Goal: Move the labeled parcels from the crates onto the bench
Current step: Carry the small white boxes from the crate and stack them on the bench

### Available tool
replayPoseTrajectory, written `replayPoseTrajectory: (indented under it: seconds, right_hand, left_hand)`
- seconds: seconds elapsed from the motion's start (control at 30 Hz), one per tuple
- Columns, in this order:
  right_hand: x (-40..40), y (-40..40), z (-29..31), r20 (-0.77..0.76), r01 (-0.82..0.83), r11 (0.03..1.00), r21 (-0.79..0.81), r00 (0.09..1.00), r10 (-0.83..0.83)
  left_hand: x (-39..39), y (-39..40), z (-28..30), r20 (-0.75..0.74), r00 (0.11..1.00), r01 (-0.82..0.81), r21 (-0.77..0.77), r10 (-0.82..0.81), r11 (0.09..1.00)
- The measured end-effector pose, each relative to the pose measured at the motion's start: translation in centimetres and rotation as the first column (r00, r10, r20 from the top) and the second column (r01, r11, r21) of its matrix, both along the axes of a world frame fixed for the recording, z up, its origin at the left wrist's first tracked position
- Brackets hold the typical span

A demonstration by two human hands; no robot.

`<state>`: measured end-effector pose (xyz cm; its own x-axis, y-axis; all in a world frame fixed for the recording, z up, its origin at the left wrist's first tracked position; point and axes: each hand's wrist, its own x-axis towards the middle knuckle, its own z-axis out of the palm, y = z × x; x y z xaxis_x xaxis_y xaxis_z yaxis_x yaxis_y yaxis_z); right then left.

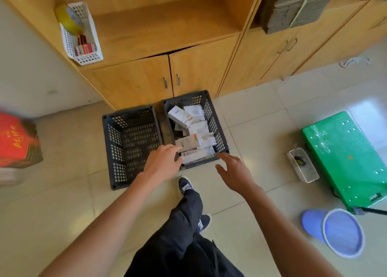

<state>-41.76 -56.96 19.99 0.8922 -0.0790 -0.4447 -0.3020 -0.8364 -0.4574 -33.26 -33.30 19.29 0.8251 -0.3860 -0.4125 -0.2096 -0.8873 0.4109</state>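
Observation:
Two dark plastic crates stand side by side on the tiled floor before a wooden cabinet. The left crate holds nothing I can see. The right crate is filled with several white labeled parcels. My left hand reaches over the right crate's near-left corner, fingers extended toward a parcel at the front; whether it touches is unclear. My right hand hovers open just outside the crate's near-right corner, holding nothing.
A green bench-like box lies on the floor at right, with a small white basket beside it and a purple bin in front. A red box sits far left. My legs and shoes are below the crates.

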Motion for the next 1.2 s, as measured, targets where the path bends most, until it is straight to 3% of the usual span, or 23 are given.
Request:
replayPoseTrajectory:
  seconds: [0.27, 0.5, 0.87, 1.0, 1.2]
  right_hand:
    - [7.7, -1.7, -6.2, -0.131, -0.126, 0.992, 0.009, 0.983, 0.126]
    - [13.0, -3.5, -13.6, -0.197, -0.085, 0.995, 0.061, 0.976, 0.095]
    - [19.3, -8.1, -34.5, -0.287, -0.275, 0.956, 0.105, 0.912, 0.294]
    - [21.9, -9.3, -41.3, -0.267, -0.312, 0.945, 0.094, 0.907, 0.326]
    - [25.8, -8.7, -49.6, -0.176, -0.310, 0.945, 0.105, 0.930, 0.324]
  left_hand:
    - [4.5, -1.0, -7.5, -0.123, 0.979, -0.168, -0.026, 0.164, 0.985]
    - [7.4, -3.7, -14.8, -0.187, 0.953, -0.253, -0.058, 0.238, 0.966]
    - [8.4, -9.4, -33.5, -0.226, 0.911, -0.361, -0.034, 0.345, 0.932]
    - [9.1, -11.5, -40.3, -0.247, 0.894, -0.389, -0.018, 0.373, 0.921]
    - [12.0, -12.4, -50.0, -0.236, 0.923, -0.302, 0.044, 0.304, 0.952]
